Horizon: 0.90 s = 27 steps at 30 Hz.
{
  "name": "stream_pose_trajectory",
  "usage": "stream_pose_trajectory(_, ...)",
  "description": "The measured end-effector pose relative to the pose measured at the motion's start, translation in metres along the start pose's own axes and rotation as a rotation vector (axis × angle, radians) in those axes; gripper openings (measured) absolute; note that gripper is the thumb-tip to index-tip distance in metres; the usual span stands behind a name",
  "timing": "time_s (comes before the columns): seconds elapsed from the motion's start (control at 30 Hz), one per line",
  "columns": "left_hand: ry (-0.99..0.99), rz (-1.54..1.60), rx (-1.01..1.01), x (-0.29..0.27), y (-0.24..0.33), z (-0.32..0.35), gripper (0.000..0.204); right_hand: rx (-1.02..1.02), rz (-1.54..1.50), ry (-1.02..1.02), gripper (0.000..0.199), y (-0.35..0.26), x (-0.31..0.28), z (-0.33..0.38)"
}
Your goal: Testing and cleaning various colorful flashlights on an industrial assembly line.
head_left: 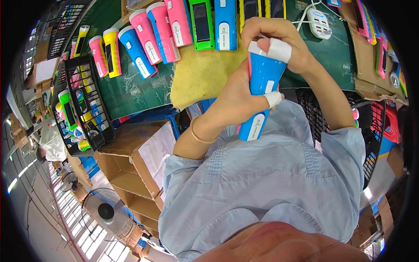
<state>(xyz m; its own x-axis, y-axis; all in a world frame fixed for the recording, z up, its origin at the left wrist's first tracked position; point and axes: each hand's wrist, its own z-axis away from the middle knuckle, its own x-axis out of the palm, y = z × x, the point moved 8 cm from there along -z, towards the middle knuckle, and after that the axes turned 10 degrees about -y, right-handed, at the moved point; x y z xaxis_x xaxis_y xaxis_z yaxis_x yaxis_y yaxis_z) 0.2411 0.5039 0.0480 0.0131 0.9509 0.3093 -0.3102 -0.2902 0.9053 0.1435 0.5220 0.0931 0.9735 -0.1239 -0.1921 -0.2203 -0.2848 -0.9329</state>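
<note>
A blue flashlight [267, 72] with a white slide switch and a pink edge is held tilted in front of my chest. My left hand [238, 98] wraps round its body, with white tape on the thumb. At the wide white head end, my right hand [279, 37] is closed over the rim, its thumb also taped in white. The lens face is hidden by the fingers. Beyond my hands, a row of flashlights lies on the green table: a blue one [225, 26], a green one [201, 26] with a dark panel, and several pink ones [178, 24].
A yellow cloth [196, 78] lies on the green table [144, 94]. A white power strip [318, 24] with cables sits at the far right. Black crates [94, 109] holding flashlights stand at the left, above a cardboard box [131, 144]. More flashlights rest on cardboard [366, 56] at right.
</note>
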Motion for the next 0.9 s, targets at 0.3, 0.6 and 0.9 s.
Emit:
stream_pose_trajectory(0.3, 0.213, -0.734, 0.167, -0.014, 0.022, -0.002, 0.058, 0.212, 0.291, 0.084, 0.017, 0.007, -0.007, -0.003)
stream_pose_trajectory(0.6, 0.284, -0.211, 0.217, -0.054, 0.026, -0.006, 0.059, 0.403, -0.134, 0.360, 0.020, 0.006, -0.032, 0.057)
stream_pose_trajectory(0.9, 0.352, -0.243, 0.343, -0.042, 0.035, -0.007, 0.052, 0.283, 0.401, 0.224, 0.021, -0.015, 0.001, 0.027)
